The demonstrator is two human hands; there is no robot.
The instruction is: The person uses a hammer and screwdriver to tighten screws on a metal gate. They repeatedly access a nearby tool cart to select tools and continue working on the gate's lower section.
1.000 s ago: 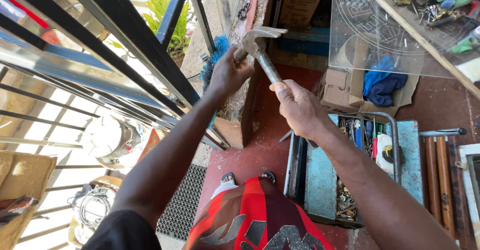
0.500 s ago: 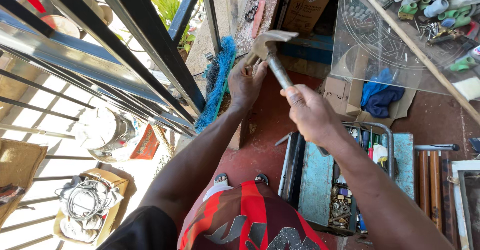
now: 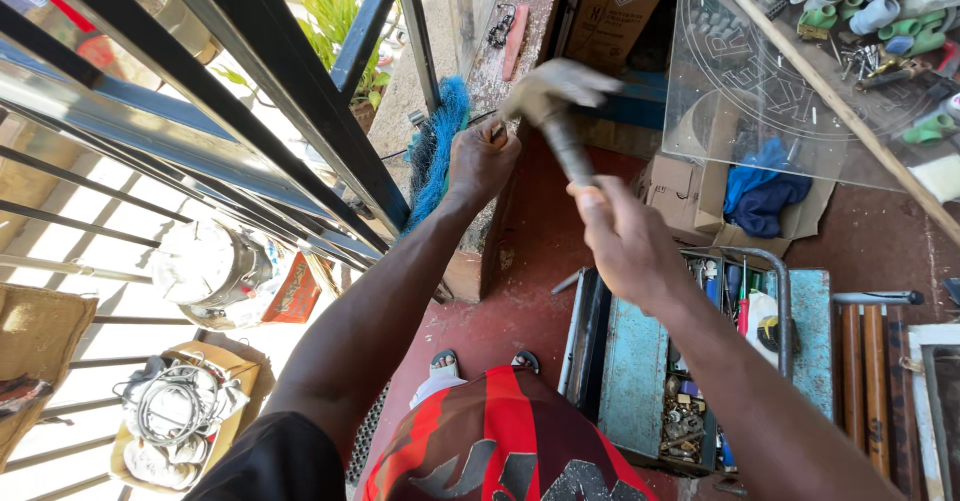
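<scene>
My right hand [image 3: 625, 246] grips the handle of a claw hammer [image 3: 556, 103], whose blurred metal head hangs just above the top of a low concrete wall [image 3: 500, 71]. My left hand [image 3: 482, 161] rests closed on that wall top, pinching something small right under the hammer head; the thing itself is hidden by the fingers. A blue brush [image 3: 438, 151] lies along the wall just left of my left hand.
Black metal railing bars [image 3: 290, 91] run to the left. An open blue metal toolbox [image 3: 690, 361] full of tools stands on the red floor below my right arm. A clear plastic sheet [image 3: 800, 71], cardboard boxes [image 3: 625, 1] and blue cloth [image 3: 760, 191] lie to the right.
The hammer head has swung down and left toward my left hand on the wall top. The view has shifted slightly; my left hand stays in place.
</scene>
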